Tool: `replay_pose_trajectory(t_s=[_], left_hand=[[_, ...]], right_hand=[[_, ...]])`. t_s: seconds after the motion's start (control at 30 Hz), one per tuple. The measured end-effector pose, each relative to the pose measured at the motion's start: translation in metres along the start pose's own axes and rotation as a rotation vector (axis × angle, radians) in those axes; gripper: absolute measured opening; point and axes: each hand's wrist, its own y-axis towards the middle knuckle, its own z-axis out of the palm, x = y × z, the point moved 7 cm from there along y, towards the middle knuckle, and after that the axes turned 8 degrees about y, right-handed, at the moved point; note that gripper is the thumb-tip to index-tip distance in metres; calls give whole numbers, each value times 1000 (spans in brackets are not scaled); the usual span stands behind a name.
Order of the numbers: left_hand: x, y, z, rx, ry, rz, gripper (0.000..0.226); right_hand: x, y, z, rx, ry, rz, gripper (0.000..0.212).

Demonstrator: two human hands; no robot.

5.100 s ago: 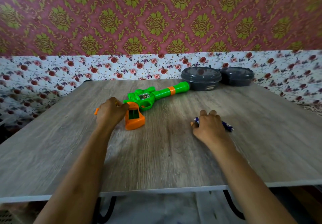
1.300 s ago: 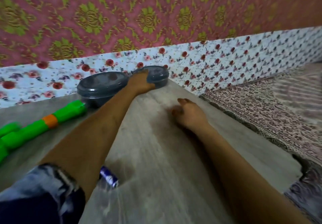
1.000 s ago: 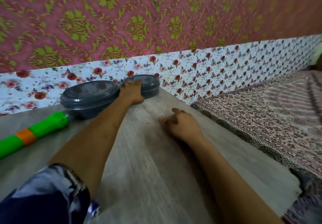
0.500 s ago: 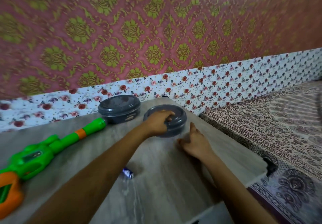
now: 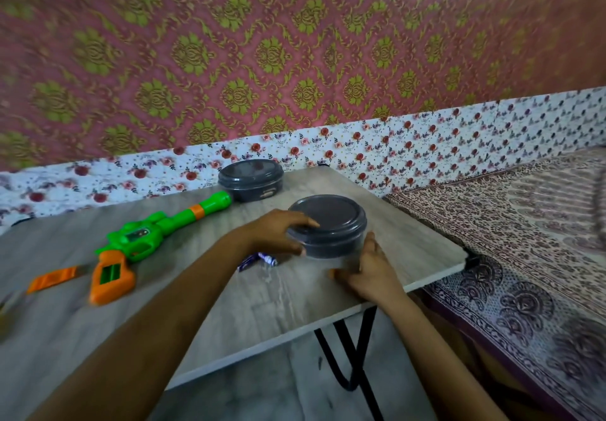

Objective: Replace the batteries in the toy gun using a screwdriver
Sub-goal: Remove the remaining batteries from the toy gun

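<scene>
Forearms reach in from the near edge across the wood-grain bench (image 5: pixel 262 315), whose black folding legs show under its near right corner. The right hand (image 5: pixel 370 273) sits nearest, thumb lying along the benchtop and fingers cupped up against the near right side of the grey tub (image 5: pixel 331 224), holding it. Far to the left, level with that hand, a loose orange cover (image 5: pixel 52 279) lies flat, blurred. Just beside it rests the toy gun (image 5: pixel 147 237), on its side, its orange grip toward the camera with a rectangular opening facing up and its green barrel pointing away to the right. Between the gun and the tub, partly under the left forearm, lie the batteries (image 5: pixel 259 260), blue and white, touching the bench. The left hand (image 5: pixel 278 233) grips the tub from the left, fingers over the lid's rim and thumb low on the wall. The tub stands upright with its lid on, near the bench's right edge. Farther back a second tub (image 5: pixel 251 179), also lidded, stands just beyond the barrel tip. A patterned bedspread (image 5: pixel 524 256) fills the right side, and floral wallpaper (image 5: pixel 295 60) runs behind.
</scene>
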Motion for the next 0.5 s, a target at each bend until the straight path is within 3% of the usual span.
replay_pose_trajectory(t_s=[0.17,0.3,0.5], left_hand=[[2,4,11,-163,73,-35,48],[1,17,15,-141,168,-1,40],[-22,24,8,-124,510,176,41]], right_hand=[[7,13,5,-83,115,26,127],[1,21,4,-137,93,29,130],[-9,28,1,-222,114,87,132]])
